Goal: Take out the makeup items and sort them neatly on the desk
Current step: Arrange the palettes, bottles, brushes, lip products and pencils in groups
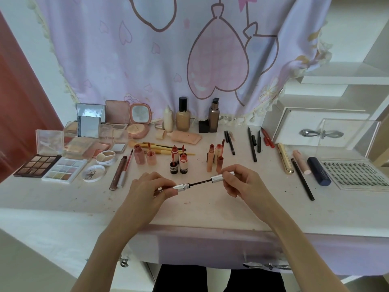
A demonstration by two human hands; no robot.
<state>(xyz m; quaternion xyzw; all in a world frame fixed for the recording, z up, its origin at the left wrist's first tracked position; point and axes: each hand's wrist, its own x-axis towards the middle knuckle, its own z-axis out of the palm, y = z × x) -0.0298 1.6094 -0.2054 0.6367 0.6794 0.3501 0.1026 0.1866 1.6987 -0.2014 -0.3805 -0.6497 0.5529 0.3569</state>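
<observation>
We held the silver tube [179, 186] in our left hand's [147, 186] closed grip and its wand cap [221, 177] in our right hand [240, 180], likely needing to rejoin them before placing them among the pencils [252, 144] at two o'clock on the worktop [210, 209].

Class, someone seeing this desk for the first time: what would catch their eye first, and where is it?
First, the two hands at front centre: the left hand holds a silver tube, and the right hand holds its cap, drawing the wand out. Next, the open eyeshadow palettes at the left, and the heart-printed curtain behind.

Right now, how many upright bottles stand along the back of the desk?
3: a cream bottle, a tan bottle with black cap and a brown pump bottle, side by side before the curtain. None looks hidden.
</observation>
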